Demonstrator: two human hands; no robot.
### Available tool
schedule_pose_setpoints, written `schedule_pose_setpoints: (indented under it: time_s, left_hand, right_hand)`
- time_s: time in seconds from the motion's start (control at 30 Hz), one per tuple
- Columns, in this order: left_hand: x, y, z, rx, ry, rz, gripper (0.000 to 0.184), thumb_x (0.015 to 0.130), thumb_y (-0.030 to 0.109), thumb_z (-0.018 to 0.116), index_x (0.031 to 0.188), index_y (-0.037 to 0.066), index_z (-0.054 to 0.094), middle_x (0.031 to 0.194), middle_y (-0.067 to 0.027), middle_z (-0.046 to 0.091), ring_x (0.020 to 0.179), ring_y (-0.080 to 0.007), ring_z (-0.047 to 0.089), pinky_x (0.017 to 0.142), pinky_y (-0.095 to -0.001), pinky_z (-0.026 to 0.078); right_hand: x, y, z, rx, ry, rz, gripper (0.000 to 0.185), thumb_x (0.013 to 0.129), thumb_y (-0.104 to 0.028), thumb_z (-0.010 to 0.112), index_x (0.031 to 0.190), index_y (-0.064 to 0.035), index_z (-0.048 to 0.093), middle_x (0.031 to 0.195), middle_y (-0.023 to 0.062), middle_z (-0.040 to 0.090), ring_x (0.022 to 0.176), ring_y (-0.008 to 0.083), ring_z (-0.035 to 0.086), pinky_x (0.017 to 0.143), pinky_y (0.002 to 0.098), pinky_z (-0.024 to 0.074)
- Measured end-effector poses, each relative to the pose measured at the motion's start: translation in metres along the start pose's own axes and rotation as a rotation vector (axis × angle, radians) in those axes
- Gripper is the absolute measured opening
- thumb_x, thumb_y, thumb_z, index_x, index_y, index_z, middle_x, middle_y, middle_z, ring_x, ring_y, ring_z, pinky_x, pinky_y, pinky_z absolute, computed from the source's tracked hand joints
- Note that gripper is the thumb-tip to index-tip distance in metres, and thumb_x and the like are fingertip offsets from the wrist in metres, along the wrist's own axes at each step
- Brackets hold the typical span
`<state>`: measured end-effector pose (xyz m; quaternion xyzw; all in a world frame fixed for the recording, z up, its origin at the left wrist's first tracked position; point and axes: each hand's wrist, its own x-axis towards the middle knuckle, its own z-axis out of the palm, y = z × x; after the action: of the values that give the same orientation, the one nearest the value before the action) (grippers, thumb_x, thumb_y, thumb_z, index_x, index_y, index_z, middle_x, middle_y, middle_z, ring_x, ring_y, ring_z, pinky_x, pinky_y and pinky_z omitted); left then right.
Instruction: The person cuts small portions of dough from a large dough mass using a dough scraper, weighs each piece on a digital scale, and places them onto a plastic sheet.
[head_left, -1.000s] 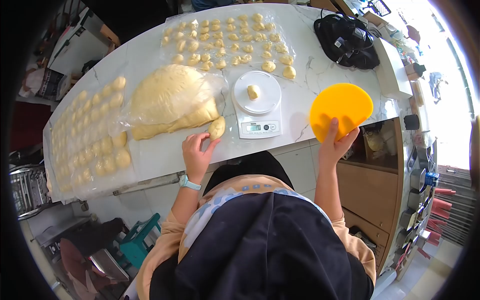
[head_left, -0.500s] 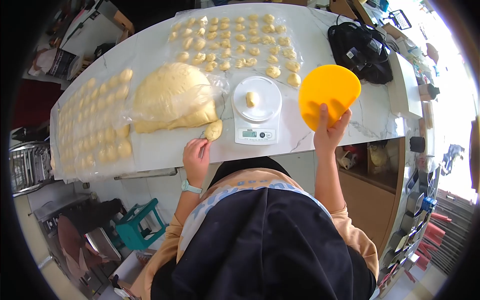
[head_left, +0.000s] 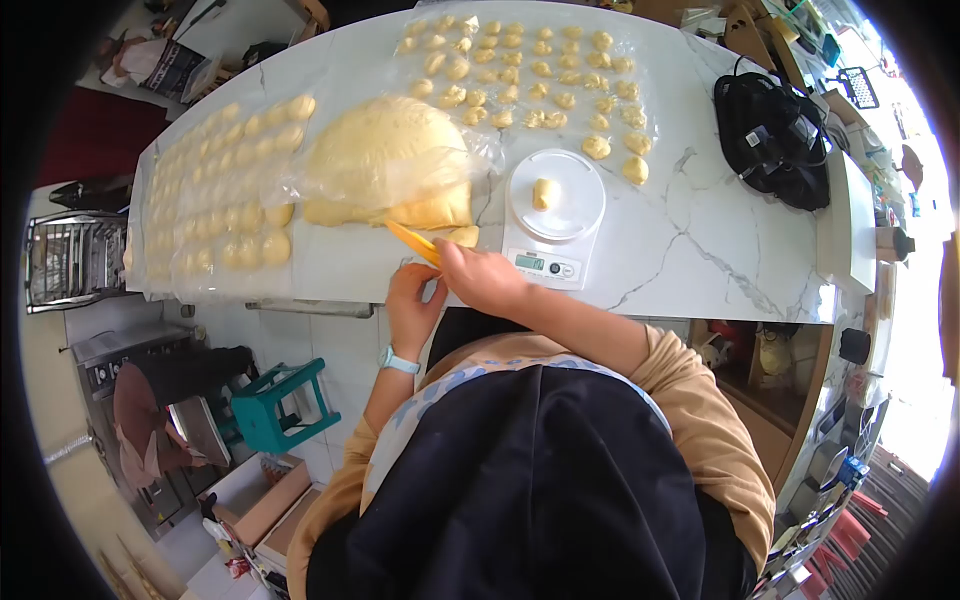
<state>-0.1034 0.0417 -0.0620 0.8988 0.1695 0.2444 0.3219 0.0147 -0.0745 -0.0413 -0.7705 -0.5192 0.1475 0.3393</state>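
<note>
My right hand (head_left: 485, 280) is closed round a yellow dough scraper (head_left: 412, 240), seen nearly edge-on at the front of a large mass of dough (head_left: 385, 140). A small dough piece (head_left: 464, 236) lies just beyond that hand, beside the large mass. Close against the right hand, my left hand (head_left: 410, 300) has its fingers bent together; their tips are partly hidden, and I cannot make out what they hold. On the white kitchen scale (head_left: 556, 220) to the right rests another dough piece (head_left: 545, 194). Clear plastic (head_left: 400, 178) covers part of the large dough.
Rows of dough balls (head_left: 225, 180) lie under plastic at the left. More small dough pieces (head_left: 540, 68) sit on a plastic sheet at the back. A black bag-like object (head_left: 770, 140) and a white box (head_left: 848, 220) stand at the right. Below is a green stool (head_left: 280, 405).
My right hand has swung left across my body, bringing the scraper from right of the scale to the dough beside my left hand. The view has shifted, moving the table contents rightward.
</note>
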Motion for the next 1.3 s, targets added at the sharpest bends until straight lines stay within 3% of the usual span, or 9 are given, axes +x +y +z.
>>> schedule_pose_setpoints:
  time_s: [0.1,0.17,0.23,0.3,0.37,0.43,0.53,0.73,1.3]
  left_hand:
    - [-0.002,0.007,-0.005,-0.209,0.029,-0.235,0.017,0.074,0.004,0.073,0.085,0.003,0.060,0.089,-0.0064,0.062,0.080,-0.0160,0.057,0.070,-0.0267,0.046]
    - [0.009,0.023,-0.005,-0.257,-0.018,-0.121,0.015,0.080,0.008,0.070,0.091,0.002,0.062,0.089,-0.0058,0.062,0.076,-0.0144,0.054,0.069,-0.0249,0.044]
    - [0.030,0.041,0.004,-0.328,-0.059,-0.037,0.014,0.083,0.011,0.067,0.094,0.002,0.064,0.088,-0.0068,0.063,0.073,-0.0167,0.054,0.067,-0.0255,0.044]
    - [0.056,0.064,0.023,-0.540,-0.102,-0.063,0.016,0.087,0.013,0.063,0.099,0.002,0.064,0.091,-0.0072,0.064,0.076,-0.0168,0.055,0.070,-0.0262,0.044]
    - [0.077,0.083,0.041,-0.648,-0.164,-0.052,0.018,0.090,0.013,0.058,0.103,0.002,0.065,0.092,-0.0076,0.065,0.078,-0.0177,0.056,0.072,-0.0273,0.044]
    - [0.092,0.096,0.056,-0.655,-0.233,-0.005,0.020,0.092,0.012,0.054,0.105,0.002,0.065,0.091,-0.0083,0.066,0.079,-0.0194,0.057,0.075,-0.0290,0.044]
    - [0.107,0.082,0.063,-0.222,-0.264,0.319,0.025,0.092,0.011,0.052,0.113,0.004,0.063,0.102,-0.0120,0.061,0.092,-0.0230,0.057,0.084,-0.0319,0.043]
    - [0.074,0.069,0.054,-0.128,-0.015,0.228,0.027,0.088,0.011,0.056,0.114,0.006,0.060,0.107,-0.0130,0.047,0.102,-0.0281,0.045,0.089,-0.0399,0.035]
    - [0.011,0.022,0.051,0.092,0.123,0.236,0.026,0.082,0.014,0.065,0.106,0.009,0.059,0.106,-0.0096,0.052,0.103,-0.0276,0.047,0.092,-0.0398,0.031]
  right_hand:
    - [-0.031,0.003,-0.017,0.184,0.170,0.093,0.032,0.088,-0.011,0.054,0.115,-0.0005,0.039,0.080,0.0201,0.064,0.068,0.0393,0.063,0.054,0.0460,0.0509]
    - [-0.054,0.001,-0.047,0.287,0.319,0.209,0.031,0.090,-0.011,0.055,0.114,0.0003,0.041,0.081,0.0202,0.064,0.067,0.0388,0.064,0.055,0.0442,0.0514]
    - [-0.070,0.015,-0.071,0.287,0.676,0.238,0.030,0.091,-0.014,0.057,0.112,0.0008,0.043,0.085,0.0188,0.064,0.071,0.0333,0.066,0.059,0.0394,0.0519]
    - [-0.084,0.029,-0.095,0.252,0.916,0.280,0.029,0.093,-0.014,0.057,0.113,0.0003,0.044,0.098,0.0111,0.061,0.083,0.0162,0.059,0.071,0.0287,0.0488]
    - [-0.097,0.033,-0.115,0.257,1.037,0.418,0.030,0.093,-0.016,0.057,0.114,-0.0010,0.044,0.100,0.0110,0.059,0.090,0.0168,0.058,0.077,0.0285,0.0470]
    - [-0.109,0.031,-0.126,0.223,1.074,0.462,0.030,0.093,-0.019,0.058,0.114,-0.0017,0.044,0.102,0.0108,0.058,0.094,0.0167,0.056,0.080,0.0283,0.0456]
    - [-0.126,0.032,-0.133,0.126,1.126,0.484,0.032,0.092,-0.019,0.058,0.114,-0.0010,0.043,0.101,0.0140,0.058,0.092,0.0205,0.058,0.079,0.0310,0.0466]
    - [-0.149,0.054,-0.125,0.073,1.190,0.568,0.036,0.092,-0.021,0.057,0.117,-0.0002,0.042,0.103,0.0151,0.059,0.092,0.0218,0.059,0.079,0.0321,0.0473]
    - [-0.154,0.114,-0.091,0.186,1.174,0.714,0.039,0.091,-0.021,0.057,0.119,0.0029,0.044,0.105,0.0168,0.060,0.094,0.0254,0.060,0.081,0.0332,0.0465]
